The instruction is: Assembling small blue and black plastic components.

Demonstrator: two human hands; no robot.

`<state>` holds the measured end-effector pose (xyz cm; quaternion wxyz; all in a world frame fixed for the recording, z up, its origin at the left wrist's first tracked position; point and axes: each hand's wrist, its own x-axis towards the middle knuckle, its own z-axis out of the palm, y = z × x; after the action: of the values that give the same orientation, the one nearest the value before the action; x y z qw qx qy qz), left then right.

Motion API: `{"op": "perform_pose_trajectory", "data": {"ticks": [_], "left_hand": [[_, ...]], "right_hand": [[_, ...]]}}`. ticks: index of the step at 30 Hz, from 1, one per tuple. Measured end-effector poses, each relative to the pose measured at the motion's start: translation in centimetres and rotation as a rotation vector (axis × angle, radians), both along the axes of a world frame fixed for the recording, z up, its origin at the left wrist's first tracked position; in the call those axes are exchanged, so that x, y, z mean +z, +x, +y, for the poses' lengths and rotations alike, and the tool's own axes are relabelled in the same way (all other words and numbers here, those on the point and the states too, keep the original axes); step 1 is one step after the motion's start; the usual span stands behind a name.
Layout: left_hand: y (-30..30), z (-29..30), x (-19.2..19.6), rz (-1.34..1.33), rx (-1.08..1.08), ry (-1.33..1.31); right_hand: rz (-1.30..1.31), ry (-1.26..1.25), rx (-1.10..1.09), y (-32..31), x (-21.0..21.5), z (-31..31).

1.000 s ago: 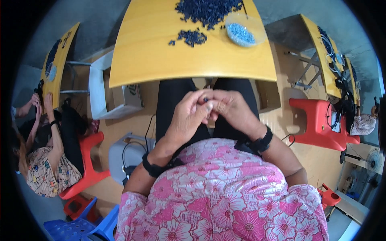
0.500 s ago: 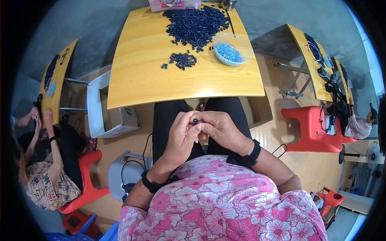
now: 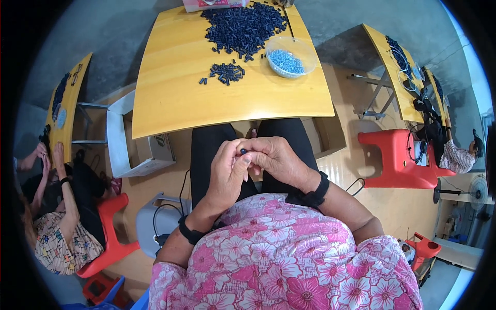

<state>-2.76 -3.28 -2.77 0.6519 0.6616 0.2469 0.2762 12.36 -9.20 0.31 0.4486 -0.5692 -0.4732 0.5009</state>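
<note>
My left hand (image 3: 226,173) and my right hand (image 3: 276,159) meet over my lap, fingertips pinched together on a small dark blue part (image 3: 243,151). Both wrists wear black bands. Ahead lies a yellow table (image 3: 181,98) with a big heap of dark blue parts (image 3: 243,27), a smaller cluster of the same parts (image 3: 226,72), and a clear bowl (image 3: 291,56) of light blue pieces. The hands are well short of the table edge, above my black trousers.
A white open box (image 3: 126,142) stands left of my legs, a cardboard box (image 3: 330,137) to the right. A red stool (image 3: 395,157) sits at the right. Another person sits at the left on a red stool beside a second yellow table (image 3: 64,106); another works far right.
The view has shifted so the table sits lower and more of it shows. My hands stay together over my lap, still working the small part between the fingertips.
</note>
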Motion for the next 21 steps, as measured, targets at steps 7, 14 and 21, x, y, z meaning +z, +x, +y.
{"op": "perform_pose_trajectory", "data": {"ticks": [7, 14, 21], "left_hand": [[0.9, 0.1, 1.1, -0.069, 0.022, -0.087], [0.5, 1.4, -0.3, -0.025, 0.158, 0.173], [0.1, 1.7, -1.6, 0.018, 0.163, 0.103]], "right_hand": [[0.357, -0.076, -0.047, 1.2, -0.8, -0.2], [0.552, -0.215, -0.081, 1.3, -2.0, -0.1], [0.467, -0.290, -0.104, 1.3, -2.0, -0.1]]}}
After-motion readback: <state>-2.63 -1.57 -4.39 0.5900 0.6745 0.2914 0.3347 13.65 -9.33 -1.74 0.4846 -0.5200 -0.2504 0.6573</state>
